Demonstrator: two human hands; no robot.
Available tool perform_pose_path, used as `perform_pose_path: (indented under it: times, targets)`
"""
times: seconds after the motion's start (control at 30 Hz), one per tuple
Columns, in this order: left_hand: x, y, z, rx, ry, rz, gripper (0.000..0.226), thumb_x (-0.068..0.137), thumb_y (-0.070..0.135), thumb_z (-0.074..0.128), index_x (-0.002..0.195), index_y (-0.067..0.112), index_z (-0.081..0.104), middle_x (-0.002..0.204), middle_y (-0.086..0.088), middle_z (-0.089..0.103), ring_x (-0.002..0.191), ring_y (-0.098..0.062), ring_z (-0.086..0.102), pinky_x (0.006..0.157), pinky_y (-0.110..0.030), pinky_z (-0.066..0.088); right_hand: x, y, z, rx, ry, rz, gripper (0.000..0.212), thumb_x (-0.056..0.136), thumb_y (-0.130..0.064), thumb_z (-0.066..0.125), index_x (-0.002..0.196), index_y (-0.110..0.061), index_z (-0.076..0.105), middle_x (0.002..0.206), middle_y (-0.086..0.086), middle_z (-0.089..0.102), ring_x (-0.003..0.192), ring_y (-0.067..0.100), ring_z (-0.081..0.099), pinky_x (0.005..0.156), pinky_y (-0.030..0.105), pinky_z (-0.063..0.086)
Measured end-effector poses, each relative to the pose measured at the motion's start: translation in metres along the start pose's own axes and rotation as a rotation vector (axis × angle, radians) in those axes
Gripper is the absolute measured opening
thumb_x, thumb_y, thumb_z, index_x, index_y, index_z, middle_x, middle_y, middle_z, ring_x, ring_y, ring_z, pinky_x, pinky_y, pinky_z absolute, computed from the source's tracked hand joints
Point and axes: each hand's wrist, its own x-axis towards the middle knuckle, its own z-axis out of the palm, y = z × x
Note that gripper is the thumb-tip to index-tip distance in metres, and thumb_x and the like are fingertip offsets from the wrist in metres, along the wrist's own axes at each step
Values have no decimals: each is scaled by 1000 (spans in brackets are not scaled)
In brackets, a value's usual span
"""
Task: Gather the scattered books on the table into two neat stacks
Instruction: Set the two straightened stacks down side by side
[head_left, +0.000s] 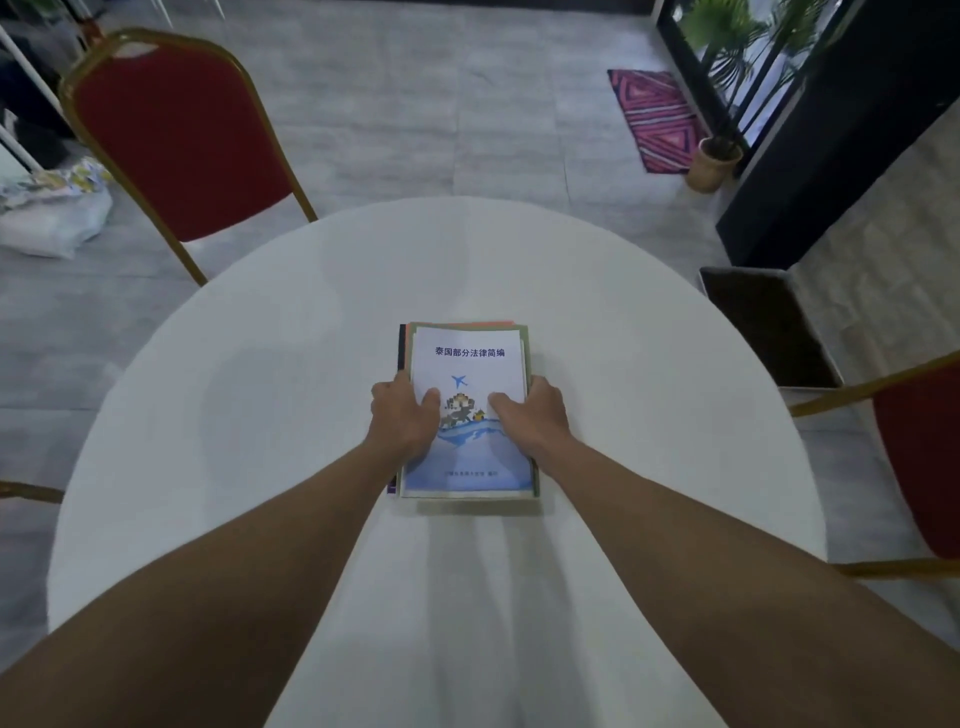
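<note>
One stack of books (467, 364) lies in the middle of the round white table (260, 415). Its top book is white and blue, with a small plane and blue Chinese lettering on the cover. Edges of green, orange and dark books show beneath it. My left hand (402, 415) grips the stack's left side, thumb on the top cover. On the right side my right hand (532, 415) holds the stack the same way. No other book shows on the table.
A red chair with a gold frame (176, 140) stands beyond the table at the left. Another red chair (919, 457) is at the right edge. A dark planter box (769, 327), a potted plant (714, 161) and a pink mat (657, 117) are on the floor at the right.
</note>
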Motion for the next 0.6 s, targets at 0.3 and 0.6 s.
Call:
perform_pose_path:
  times: [0.3, 0.6]
  targets:
    - [32, -23, 15, 249, 53, 79, 50, 100, 44, 38, 131, 6, 49, 138, -19, 49, 131, -35, 37, 107, -42, 32, 28, 2, 29, -371, 162, -23, 55, 85, -58, 49, 120, -16, 51, 131, 6, 44, 129, 27, 37, 101, 45, 29]
    - [32, -34, 25, -279, -111, 136, 48, 103, 36, 38, 145, 14, 32, 140, -8, 47, 129, -23, 50, 109, -45, 43, 26, 17, 33, -114, 17, -40, 93, 92, -63, 49, 160, -23, 0, 166, -1, 18, 151, 23, 24, 120, 49, 22]
